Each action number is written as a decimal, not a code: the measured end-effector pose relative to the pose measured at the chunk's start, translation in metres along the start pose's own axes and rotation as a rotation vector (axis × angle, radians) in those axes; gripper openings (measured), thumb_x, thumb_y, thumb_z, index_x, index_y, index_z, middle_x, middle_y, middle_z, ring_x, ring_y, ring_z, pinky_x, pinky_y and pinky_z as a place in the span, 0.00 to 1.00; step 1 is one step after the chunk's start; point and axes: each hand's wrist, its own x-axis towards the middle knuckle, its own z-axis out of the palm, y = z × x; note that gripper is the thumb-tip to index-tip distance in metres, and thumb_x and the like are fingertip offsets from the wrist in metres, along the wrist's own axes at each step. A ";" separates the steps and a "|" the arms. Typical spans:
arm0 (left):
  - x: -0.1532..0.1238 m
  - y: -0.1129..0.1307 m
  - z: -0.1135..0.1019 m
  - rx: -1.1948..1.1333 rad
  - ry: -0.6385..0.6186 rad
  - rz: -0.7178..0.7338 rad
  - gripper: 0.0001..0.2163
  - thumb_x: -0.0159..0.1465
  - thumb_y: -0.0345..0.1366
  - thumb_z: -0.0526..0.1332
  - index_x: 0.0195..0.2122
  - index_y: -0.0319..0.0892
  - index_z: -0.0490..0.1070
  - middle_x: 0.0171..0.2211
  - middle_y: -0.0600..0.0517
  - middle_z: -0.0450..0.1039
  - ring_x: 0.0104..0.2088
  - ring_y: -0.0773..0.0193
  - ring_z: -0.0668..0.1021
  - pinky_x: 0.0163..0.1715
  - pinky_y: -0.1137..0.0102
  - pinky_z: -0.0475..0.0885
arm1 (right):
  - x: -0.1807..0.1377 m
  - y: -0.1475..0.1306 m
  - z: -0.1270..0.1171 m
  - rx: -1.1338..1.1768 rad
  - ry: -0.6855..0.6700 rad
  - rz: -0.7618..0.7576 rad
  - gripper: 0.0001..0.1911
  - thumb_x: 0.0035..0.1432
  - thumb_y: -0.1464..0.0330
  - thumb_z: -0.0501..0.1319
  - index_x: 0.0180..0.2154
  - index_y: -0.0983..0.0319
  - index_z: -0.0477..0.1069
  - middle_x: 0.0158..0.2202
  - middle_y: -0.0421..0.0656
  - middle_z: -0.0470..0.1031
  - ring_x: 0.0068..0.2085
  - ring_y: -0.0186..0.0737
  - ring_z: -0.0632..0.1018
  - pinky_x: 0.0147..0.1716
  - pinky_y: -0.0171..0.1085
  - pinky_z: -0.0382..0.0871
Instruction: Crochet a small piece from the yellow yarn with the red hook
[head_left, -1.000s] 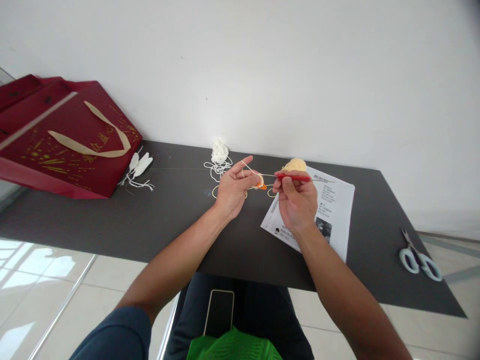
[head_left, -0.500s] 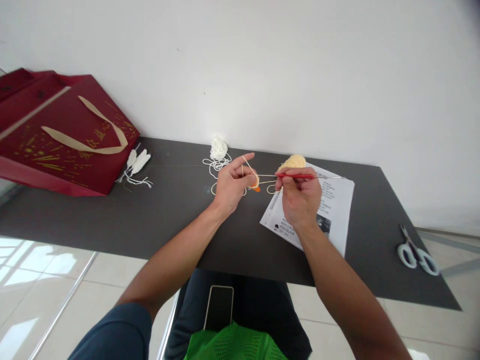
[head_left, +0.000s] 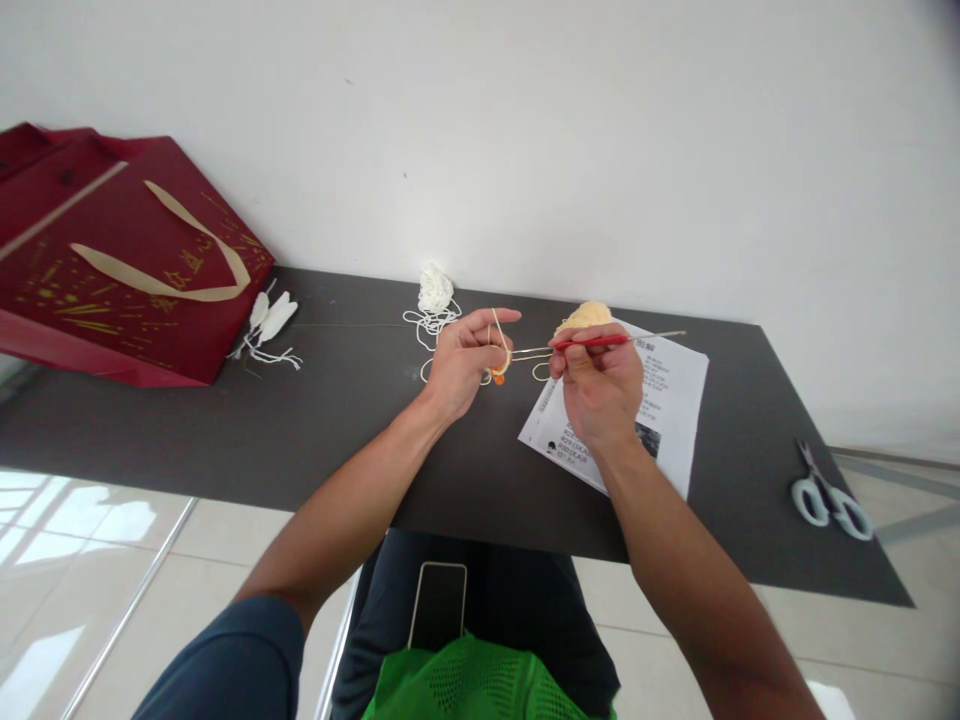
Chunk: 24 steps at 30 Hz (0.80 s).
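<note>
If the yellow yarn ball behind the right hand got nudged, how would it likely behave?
The yarn ball looks soft and loosely wound, so probably light and squashy. It may roll a little, but its strand seems to run toward the left hand, likely tethering it.

Left hand (head_left: 465, 362) over dark tabletop (head_left: 300, 430), pinching small orange-and-cream crochet piece (head_left: 498, 375). Index finger out straight w/ yellow yarn strand (head_left: 498, 335) looped over it; strand runs on btwn the two hands. Right hand (head_left: 600, 385) grips red-handled crochet hook (head_left: 592, 342), thin metal shaft sticking out to the right. Yellow yarn ball (head_left: 586, 315) just behind right hand, at edge of printed sheet (head_left: 671, 400). White yarn tangle (head_left: 436, 295) near wall. Red gift bag (head_left: 127, 270) far left, white tassels (head_left: 274, 318) beside it. Scissors (head_left: 829, 497) far right. Phone (head_left: 439, 605) on lap.
</note>
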 end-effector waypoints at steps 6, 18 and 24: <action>0.000 0.003 0.000 -0.048 -0.026 -0.033 0.17 0.46 0.26 0.66 0.38 0.39 0.80 0.21 0.56 0.73 0.19 0.72 0.67 0.19 0.73 0.60 | 0.002 -0.002 0.000 0.057 -0.002 0.080 0.14 0.53 0.61 0.76 0.34 0.55 0.73 0.32 0.36 0.81 0.25 0.29 0.73 0.24 0.33 0.69; 0.000 -0.012 0.002 0.082 0.036 0.129 0.18 0.54 0.31 0.73 0.47 0.42 0.81 0.28 0.55 0.78 0.27 0.71 0.76 0.32 0.72 0.72 | -0.010 0.010 0.014 0.298 0.133 0.354 0.12 0.52 0.64 0.78 0.36 0.58 0.79 0.38 0.36 0.86 0.34 0.26 0.83 0.36 0.25 0.82; -0.002 -0.014 0.005 0.139 0.129 0.142 0.32 0.55 0.30 0.71 0.63 0.41 0.71 0.30 0.55 0.80 0.28 0.70 0.78 0.33 0.73 0.75 | -0.018 0.017 0.024 0.250 0.164 0.275 0.09 0.56 0.65 0.75 0.37 0.57 0.79 0.39 0.37 0.86 0.34 0.29 0.84 0.38 0.30 0.84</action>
